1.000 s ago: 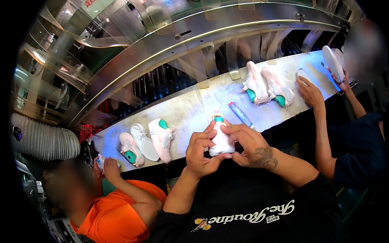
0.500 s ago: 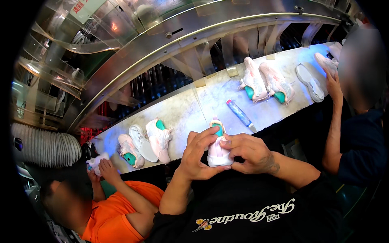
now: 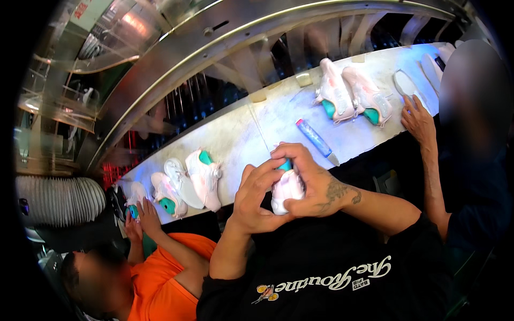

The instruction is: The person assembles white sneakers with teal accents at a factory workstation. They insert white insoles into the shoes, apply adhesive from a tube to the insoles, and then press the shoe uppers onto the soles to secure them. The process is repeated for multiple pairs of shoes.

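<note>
Between my two hands is a pale pink and white sneaker (image 3: pixel 285 191), its heel end toward me and its teal lining showing near the top. My left hand (image 3: pixel 254 195) wraps round its left side, thumb low by the sole. On the other side my right hand (image 3: pixel 315 184) grips it, fingers over the top and thumb near the heel. Much of the shoe is hidden by my fingers. Beyond my right hand, a blue tube-like tool with a red end (image 3: pixel 316 140) lies on the pale work surface (image 3: pixel 246 144).
A pair of pink sneakers (image 3: pixel 350 96) stands at the back right. To the left are another pink sneaker (image 3: pixel 203 179) and a white sole (image 3: pixel 182 183). Co-workers are on both sides: an orange sleeve (image 3: pixel 176 267) at left, a reaching hand (image 3: pixel 417 123) at right. A metal machine frame (image 3: pixel 214 48) runs behind.
My right hand has shifted up over the shoe, its fingers now across the top. The co-worker at right has lowered a hand to a sole; the left one's shoe has moved to the table.
</note>
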A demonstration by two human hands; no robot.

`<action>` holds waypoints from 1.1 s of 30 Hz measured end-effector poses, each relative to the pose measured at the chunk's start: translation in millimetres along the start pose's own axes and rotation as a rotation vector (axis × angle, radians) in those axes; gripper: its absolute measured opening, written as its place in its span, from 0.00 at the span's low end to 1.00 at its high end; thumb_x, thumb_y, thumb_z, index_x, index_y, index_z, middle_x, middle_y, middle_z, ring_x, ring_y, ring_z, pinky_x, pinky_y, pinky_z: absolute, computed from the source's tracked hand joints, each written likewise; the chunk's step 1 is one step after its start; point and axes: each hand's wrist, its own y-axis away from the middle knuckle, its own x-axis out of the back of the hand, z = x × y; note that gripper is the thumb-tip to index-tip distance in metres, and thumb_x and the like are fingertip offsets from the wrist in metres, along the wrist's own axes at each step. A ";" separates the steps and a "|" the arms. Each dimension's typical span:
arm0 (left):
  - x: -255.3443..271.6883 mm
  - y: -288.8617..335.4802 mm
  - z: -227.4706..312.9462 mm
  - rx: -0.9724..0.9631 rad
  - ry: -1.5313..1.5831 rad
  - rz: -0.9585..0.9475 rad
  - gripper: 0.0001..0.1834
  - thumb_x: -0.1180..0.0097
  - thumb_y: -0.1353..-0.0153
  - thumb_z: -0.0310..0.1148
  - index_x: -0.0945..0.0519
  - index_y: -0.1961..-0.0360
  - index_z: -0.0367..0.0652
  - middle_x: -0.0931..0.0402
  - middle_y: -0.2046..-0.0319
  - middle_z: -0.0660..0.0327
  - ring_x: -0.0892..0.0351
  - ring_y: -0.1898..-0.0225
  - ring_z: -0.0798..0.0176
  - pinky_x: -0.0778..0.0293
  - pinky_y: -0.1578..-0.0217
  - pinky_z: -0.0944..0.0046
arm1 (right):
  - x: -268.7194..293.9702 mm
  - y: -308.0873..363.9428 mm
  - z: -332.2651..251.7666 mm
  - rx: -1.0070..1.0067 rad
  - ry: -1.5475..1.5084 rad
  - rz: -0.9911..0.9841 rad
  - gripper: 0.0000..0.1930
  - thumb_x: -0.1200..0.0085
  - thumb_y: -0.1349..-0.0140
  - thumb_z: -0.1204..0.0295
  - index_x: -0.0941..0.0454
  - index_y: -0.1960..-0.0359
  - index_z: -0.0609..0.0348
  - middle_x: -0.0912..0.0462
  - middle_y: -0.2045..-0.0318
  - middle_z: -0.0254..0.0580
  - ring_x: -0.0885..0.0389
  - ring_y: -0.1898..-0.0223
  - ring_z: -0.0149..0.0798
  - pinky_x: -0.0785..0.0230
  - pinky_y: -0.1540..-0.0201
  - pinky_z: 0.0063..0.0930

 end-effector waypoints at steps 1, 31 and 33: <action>1.4 0.8 1.9 -0.017 -0.025 -0.007 0.47 0.09 0.60 0.38 0.20 0.37 0.38 0.17 0.35 0.42 0.15 0.49 0.47 0.26 0.52 0.53 | -6.5 0.6 -6.5 0.044 0.082 0.064 0.44 0.30 0.49 0.65 0.35 0.29 0.59 0.28 0.35 0.59 0.30 0.32 0.65 0.36 0.27 0.54; 45.4 31.1 29.9 0.272 -0.507 -0.096 0.58 0.16 0.68 0.70 0.16 0.39 0.43 0.23 0.37 0.44 0.18 0.44 0.39 0.19 0.45 0.44 | -41.9 8.1 25.6 0.482 0.407 0.108 0.26 0.25 0.53 0.74 0.16 0.49 0.65 0.19 0.55 0.50 0.18 0.51 0.54 0.23 0.44 0.49; 45.7 31.4 29.6 0.253 -0.516 -0.112 0.57 0.16 0.68 0.71 0.15 0.40 0.43 0.22 0.38 0.44 0.18 0.45 0.39 0.19 0.46 0.44 | -37.4 5.0 24.1 0.463 0.418 0.047 0.25 0.25 0.53 0.74 0.16 0.51 0.64 0.19 0.56 0.49 0.19 0.54 0.54 0.25 0.47 0.47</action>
